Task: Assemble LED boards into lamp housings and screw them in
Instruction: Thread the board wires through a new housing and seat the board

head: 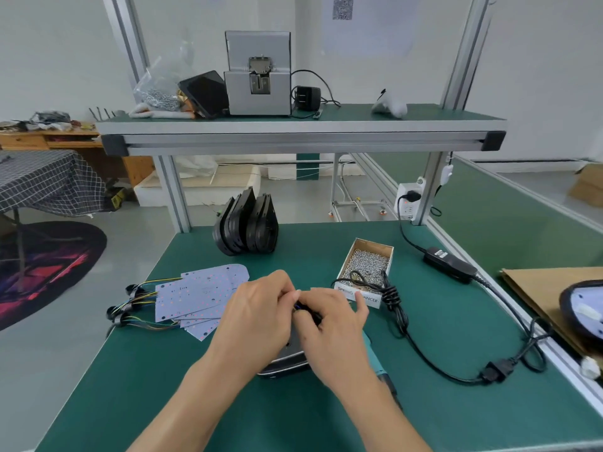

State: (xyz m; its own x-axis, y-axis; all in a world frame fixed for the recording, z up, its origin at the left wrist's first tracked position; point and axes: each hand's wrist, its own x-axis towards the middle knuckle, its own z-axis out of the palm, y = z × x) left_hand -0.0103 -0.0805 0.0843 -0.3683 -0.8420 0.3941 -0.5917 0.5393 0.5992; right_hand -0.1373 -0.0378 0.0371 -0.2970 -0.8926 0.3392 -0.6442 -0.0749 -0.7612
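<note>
A black lamp housing (285,362) lies on the green table under both my hands, mostly hidden by them. My left hand (257,316) and my right hand (329,324) meet above it, and their fingers pinch a small black cable part (305,307) with thin wires. What lies inside the housing is covered. A fan of pale LED boards (195,296) with coloured wires and black plugs lies to the left. Several empty black housings (246,225) stand upright at the back. A cardboard box of screws (367,267) sits to the right.
A teal electric screwdriver (375,363) lies under my right forearm. Its black cable and power adapter (448,264) run along the right side to a wall socket (409,199). A finished lamp (584,309) rests on cardboard at far right. An upper shelf carries a screw feeder (257,73).
</note>
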